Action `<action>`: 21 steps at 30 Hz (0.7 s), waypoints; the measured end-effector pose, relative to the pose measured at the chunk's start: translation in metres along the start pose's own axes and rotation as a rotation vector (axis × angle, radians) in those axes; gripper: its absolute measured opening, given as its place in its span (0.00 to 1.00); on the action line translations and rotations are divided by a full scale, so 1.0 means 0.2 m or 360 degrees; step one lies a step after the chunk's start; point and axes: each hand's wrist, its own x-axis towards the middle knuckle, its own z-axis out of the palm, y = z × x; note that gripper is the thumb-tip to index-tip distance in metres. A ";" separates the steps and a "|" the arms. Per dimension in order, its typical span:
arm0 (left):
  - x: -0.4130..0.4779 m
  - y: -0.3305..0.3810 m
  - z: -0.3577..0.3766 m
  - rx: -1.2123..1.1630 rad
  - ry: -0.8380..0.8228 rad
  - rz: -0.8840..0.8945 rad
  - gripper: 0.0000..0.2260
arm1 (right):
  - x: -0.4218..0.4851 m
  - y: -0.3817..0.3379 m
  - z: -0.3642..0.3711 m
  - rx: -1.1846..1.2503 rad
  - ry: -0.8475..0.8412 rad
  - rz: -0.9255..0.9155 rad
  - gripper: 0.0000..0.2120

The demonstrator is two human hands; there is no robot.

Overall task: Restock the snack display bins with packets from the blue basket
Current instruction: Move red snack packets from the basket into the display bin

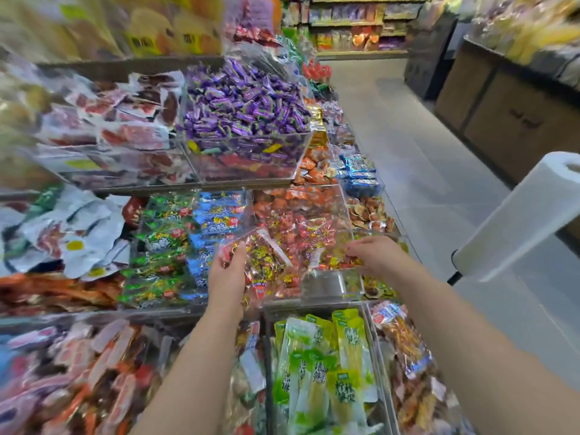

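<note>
My left hand (228, 271) grips a clear bag of red and yellow snack packets (260, 262) at its near end, tilted over the clear middle-shelf bin (326, 285). That bin holds red and yellow wrapped packets (301, 237). My right hand (373, 254) reaches into the bin's right side, fingers curled down onto the packets there; whether it pinches one is hidden. The blue basket is not in view.
A purple candy bin (248, 120) sits on the shelf above. Green and blue packets (175, 246) fill the bin to the left. Green-labelled long packs (326, 365) lie in the lower bin. A white plastic-bag roll (521, 218) stands at right beside the grey aisle floor (417, 146).
</note>
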 end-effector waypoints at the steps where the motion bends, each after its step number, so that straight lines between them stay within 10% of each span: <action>1: 0.01 0.01 0.01 0.0009 0.0044 0.0029 0.32 | 0.05 -0.02 0.02 -0.0245 0.0047 -0.0018 0.12; 12: 0.15 0.05 0.11 0.0212 0.0009 0.0134 0.29 | 0.33 -0.12 0.21 -0.2082 -0.0171 -0.0574 0.11; 21: 0.25 0.09 0.16 0.0271 -0.0046 0.0135 0.28 | 0.54 -0.10 0.33 -0.1874 -0.0744 -0.0120 0.25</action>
